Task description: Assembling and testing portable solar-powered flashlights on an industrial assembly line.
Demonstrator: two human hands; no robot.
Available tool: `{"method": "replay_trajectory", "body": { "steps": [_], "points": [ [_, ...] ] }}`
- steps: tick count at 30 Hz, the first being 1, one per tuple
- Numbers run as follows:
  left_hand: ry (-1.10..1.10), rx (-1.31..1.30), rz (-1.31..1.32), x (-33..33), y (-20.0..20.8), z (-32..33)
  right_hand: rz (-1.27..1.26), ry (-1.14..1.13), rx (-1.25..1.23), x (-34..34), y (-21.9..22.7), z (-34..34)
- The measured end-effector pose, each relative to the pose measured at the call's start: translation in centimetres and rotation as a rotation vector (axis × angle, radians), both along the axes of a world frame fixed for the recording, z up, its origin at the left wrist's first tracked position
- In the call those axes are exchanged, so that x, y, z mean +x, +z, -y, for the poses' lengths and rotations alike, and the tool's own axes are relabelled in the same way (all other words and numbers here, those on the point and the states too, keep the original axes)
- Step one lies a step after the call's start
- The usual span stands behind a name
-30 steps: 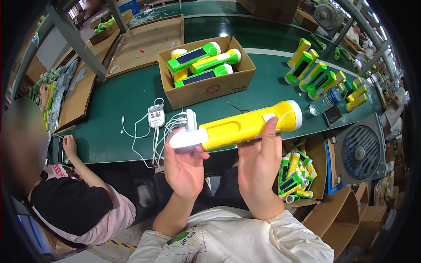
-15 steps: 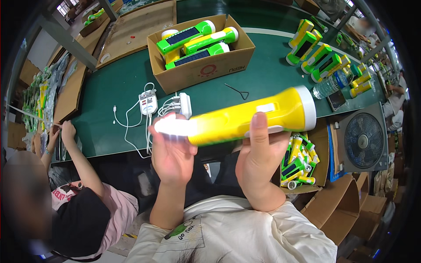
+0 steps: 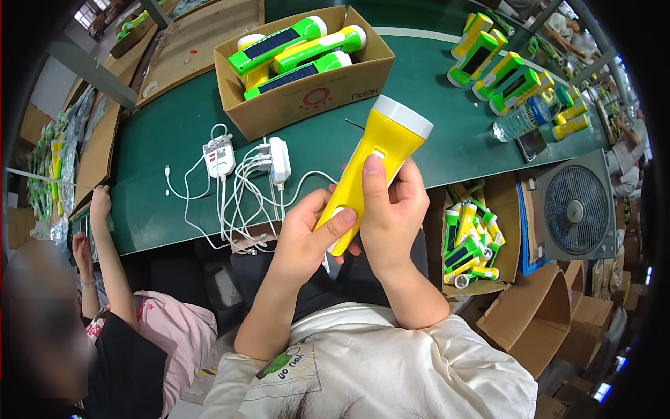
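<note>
Both my hands hold a yellow flashlight (image 3: 380, 136) with a white head, tilted with its head up and toward the right. My right hand (image 3: 392, 220) wraps around the middle of the body, its thumb on the white switch. Around the narrow lower end closes my left hand (image 3: 306, 234), with its thumb pressed against the body. A small white piece sticks out below that end; I cannot tell what it is. Behind the flashlight head, a thin metal rod (image 3: 354, 124) on the green table is partly hidden.
Beyond my hands stands a cardboard box (image 3: 269, 119) of green and yellow flashlights. White chargers (image 3: 280, 160) with tangled cables (image 3: 241, 209) lie left. Rightward are standing flashlights (image 3: 474, 59), a water bottle (image 3: 513, 126), a lower box (image 3: 508, 262) of flashlights and a fan (image 3: 576, 213). A co-worker sits left.
The flashlight has swung from nearly level to steeply tilted, head up. The bright glow at its narrow end no longer shows. My left hand has gone from open beside that end to gripping it.
</note>
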State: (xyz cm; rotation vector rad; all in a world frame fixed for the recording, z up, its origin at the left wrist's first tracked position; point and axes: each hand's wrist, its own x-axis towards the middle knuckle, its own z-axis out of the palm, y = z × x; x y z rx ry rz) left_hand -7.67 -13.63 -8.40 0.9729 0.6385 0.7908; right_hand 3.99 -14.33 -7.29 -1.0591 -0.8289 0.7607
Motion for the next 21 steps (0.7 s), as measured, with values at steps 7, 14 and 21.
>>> {"method": "replay_trajectory", "body": {
  "steps": [7,14,21],
  "points": [
    [0.070,0.059,0.023,0.4,-0.6,0.3,-0.016,0.030,-0.006,0.3,-0.2,-0.1],
    [-0.189,-0.187,0.435,-0.7,-2.1,0.3,-0.365,0.427,-0.008,1.5,0.5,0.4],
    [-0.024,-0.028,0.252,0.0,-1.4,0.2,-0.217,0.484,-0.054,1.9,-0.1,0.0]
  ]
}}
